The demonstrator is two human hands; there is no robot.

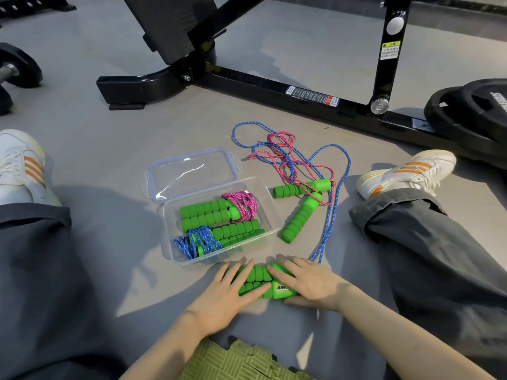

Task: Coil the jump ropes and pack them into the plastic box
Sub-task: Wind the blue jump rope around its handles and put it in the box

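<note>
A clear plastic box (275,219) sits open on the grey floor and holds a coiled pink jump rope (241,202) and a coiled blue jump rope (199,241), both with green foam handles. Just in front of the box lie two green handles (258,279) side by side. My left hand (227,294) rests flat on their left part and my right hand (307,282) lies flat on their right part. A loose blue rope (330,223) runs from these handles into a tangle with a loose pink rope (285,157), whose two green handles (299,215) lie right of the box.
The box's clear lid (192,174) lies behind the box. My legs and white shoes (406,171) flank the work area. A black gym bench frame (274,86) crosses behind, with weight plates (472,113) at the right and a dumbbell (16,69) at the left. A green foam mat (241,360) lies nearest me.
</note>
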